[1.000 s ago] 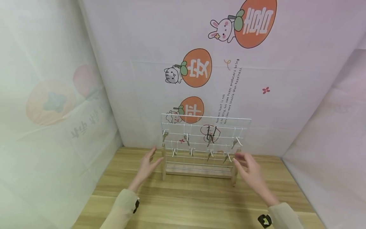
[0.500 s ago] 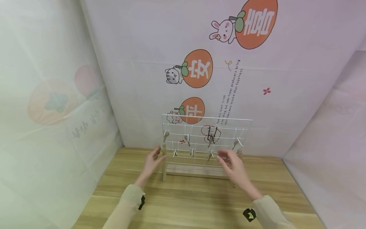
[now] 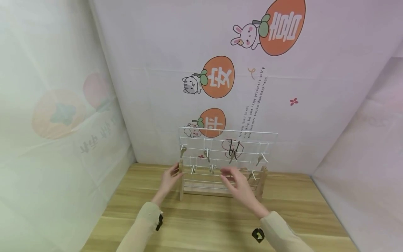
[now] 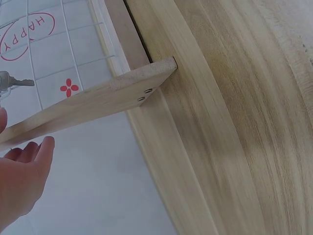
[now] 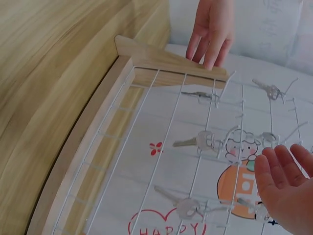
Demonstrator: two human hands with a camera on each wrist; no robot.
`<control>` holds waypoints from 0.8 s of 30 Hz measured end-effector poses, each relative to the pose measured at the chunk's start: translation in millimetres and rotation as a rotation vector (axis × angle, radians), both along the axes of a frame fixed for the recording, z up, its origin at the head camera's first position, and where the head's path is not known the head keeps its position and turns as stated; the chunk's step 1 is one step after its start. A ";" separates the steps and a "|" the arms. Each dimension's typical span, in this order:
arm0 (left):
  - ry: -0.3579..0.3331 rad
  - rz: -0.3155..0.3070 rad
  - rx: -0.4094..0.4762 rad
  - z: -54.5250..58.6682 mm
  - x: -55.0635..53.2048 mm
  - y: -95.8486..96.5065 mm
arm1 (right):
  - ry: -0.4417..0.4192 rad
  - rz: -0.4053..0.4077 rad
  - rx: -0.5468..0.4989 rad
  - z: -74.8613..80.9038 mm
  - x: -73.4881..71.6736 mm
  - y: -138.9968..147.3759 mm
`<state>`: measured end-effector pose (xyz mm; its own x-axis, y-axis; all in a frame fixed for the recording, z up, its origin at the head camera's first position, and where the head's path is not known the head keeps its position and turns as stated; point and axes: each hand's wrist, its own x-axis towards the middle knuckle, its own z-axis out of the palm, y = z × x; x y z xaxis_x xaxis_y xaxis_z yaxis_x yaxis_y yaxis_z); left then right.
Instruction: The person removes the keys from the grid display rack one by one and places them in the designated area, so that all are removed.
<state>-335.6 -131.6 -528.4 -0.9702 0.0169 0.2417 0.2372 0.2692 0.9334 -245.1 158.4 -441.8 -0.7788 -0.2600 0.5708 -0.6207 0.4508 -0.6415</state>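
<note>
A white wire rack (image 3: 204, 189) on a wooden stand faces me, with several keys on its hooks. My left hand (image 3: 169, 180) is at the rack's left wooden post (image 4: 93, 100), thumb on one side and fingers on the other, near its upper end. Those fingers look loose, close against the wood. In front of the mesh is my right hand (image 3: 237, 183), fingers gently bent and nothing between them. From the right wrist view, it hovers beside the hooks, with a key (image 5: 195, 142) hanging near the fingertips and another key (image 5: 188, 205) lower down.
The rack stands on a wood-grain table (image 3: 201, 224), close to a white printed backdrop (image 3: 157, 87). White side sheets rise at left and right. A black hook (image 3: 233, 149) hangs on the upper mesh, and the right wooden post (image 3: 260, 185) stands beside my right forearm.
My right hand has moved left across the front of the rack, from the right post to the middle. My left hand has come slightly right, closer round the left post.
</note>
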 end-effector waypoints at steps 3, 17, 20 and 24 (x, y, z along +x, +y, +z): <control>0.007 0.004 0.002 -0.8 -1.1 1.7 | -0.026 0.022 0.001 2.1 -1.0 -9.2; 0.036 0.041 -0.002 -1.2 -2.2 5.7 | -0.117 0.072 -0.029 10.5 -17.5 -47.8; 0.042 0.042 0.019 -3.6 -2.8 5.4 | -0.137 0.060 -0.025 9.1 -21.3 -55.0; 0.035 0.052 0.053 -5.2 -2.6 5.7 | -0.150 0.060 -0.031 7.5 -25.3 -63.1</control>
<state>-338.2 -125.9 -533.6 -0.9604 -0.0473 0.2747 0.2569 0.2325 0.9381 -270.3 95.2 -434.3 -0.8395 -0.2928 0.4578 -0.5422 0.3946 -0.7418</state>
